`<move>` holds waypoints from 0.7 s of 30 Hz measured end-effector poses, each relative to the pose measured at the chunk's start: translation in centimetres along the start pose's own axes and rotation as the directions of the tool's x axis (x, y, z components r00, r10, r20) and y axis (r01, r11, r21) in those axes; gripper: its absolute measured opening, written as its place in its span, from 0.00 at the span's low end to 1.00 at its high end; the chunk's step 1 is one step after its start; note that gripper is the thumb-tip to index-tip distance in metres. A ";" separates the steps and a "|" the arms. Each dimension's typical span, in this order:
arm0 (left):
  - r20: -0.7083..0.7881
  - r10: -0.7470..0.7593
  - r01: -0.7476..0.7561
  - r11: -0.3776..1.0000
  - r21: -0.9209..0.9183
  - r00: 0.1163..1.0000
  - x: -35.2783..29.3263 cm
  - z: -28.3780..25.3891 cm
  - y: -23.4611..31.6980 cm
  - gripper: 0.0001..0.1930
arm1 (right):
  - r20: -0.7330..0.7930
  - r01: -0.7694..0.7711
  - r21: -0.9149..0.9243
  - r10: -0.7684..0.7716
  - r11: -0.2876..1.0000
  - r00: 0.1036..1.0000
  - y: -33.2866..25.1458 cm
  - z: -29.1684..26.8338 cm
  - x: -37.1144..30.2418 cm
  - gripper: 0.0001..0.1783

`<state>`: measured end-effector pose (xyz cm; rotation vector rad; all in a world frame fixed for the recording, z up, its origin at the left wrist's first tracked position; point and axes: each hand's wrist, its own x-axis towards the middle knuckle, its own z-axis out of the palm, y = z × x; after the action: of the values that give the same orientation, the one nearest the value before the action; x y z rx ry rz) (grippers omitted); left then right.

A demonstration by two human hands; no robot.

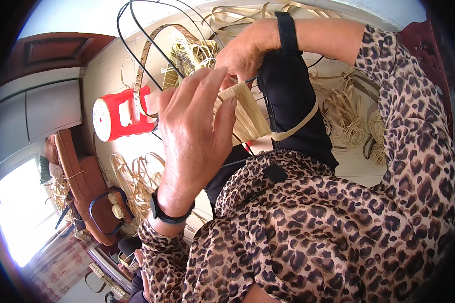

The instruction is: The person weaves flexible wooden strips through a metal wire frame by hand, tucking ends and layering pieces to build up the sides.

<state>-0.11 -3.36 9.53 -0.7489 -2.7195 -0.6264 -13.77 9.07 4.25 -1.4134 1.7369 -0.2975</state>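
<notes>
A black wire frame (151, 38) rests against my black-trousered leg. Flat tan strips are wrapped side by side around part of it, forming a panel (250, 113). From the panel's lower edge a loose strip (301, 125) runs across my leg. My left hand (194, 121) is in front of the panel, fingers stretched out and thumb apart beside its edge; I see nothing held in it. At the panel's far end my right hand (245, 53) has its fingers bent in toward the wires. Its fingertips are partly hidden, so what they grip cannot be made out.
To the left a red plastic stool (119, 118) with a round white top lies on its side. Bundles of tan strips (139, 179) lie on the floor, with more coils (356, 116) at right. A brown couch (78, 187) stands near a bright window (23, 212). Another person's hand (139, 257) shows at lower left.
</notes>
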 end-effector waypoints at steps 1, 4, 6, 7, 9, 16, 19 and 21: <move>-0.023 0.036 -0.036 0.999 -0.009 0.999 0.4 0.1 -0.3 0.16 | 0.003 -0.001 0.000 0.001 1.000 1.000 0.3 0.1 0.0 0.18; -0.024 -0.073 0.071 0.994 -0.087 0.997 1.7 0.2 -0.3 0.15 | -0.083 0.076 0.083 -0.069 0.994 0.994 1.5 0.5 0.0 0.18; -0.041 -0.051 0.049 0.998 -0.036 0.998 2.3 0.5 -0.8 0.15 | -0.213 0.218 0.078 -0.197 0.973 0.957 2.6 1.0 0.7 0.16; -0.041 -0.005 0.004 0.999 -0.043 0.999 2.6 0.6 -0.7 0.15 | -0.213 0.218 0.079 -0.197 0.973 0.957 3.2 1.4 0.6 0.16; -0.045 0.022 -0.025 0.997 -0.071 0.999 2.9 1.2 -1.5 0.17 | -0.349 0.157 0.175 -0.088 0.972 0.933 2.2 1.6 0.2 0.17; 0.019 -0.024 0.024 1.000 0.013 1.000 4.1 3.0 -2.7 0.19 | -0.577 0.310 -0.032 -0.271 0.950 0.770 4.6 2.6 1.3 0.15; 0.096 -0.267 0.275 0.959 -0.075 0.959 4.6 2.5 -3.2 0.20 | -0.650 -0.035 -0.141 -0.066 0.989 0.757 0.3 1.5 -1.7 0.06; 0.223 -0.383 0.419 0.897 -0.144 0.896 5.7 1.6 -2.5 0.20 | -0.667 -0.151 -0.211 -0.029 0.966 0.744 -0.2 1.4 -2.0 0.06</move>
<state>-6.40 -2.14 9.26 -0.2843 -3.0533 -0.9586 -12.65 11.20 4.44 -1.5324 2.4800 -0.6258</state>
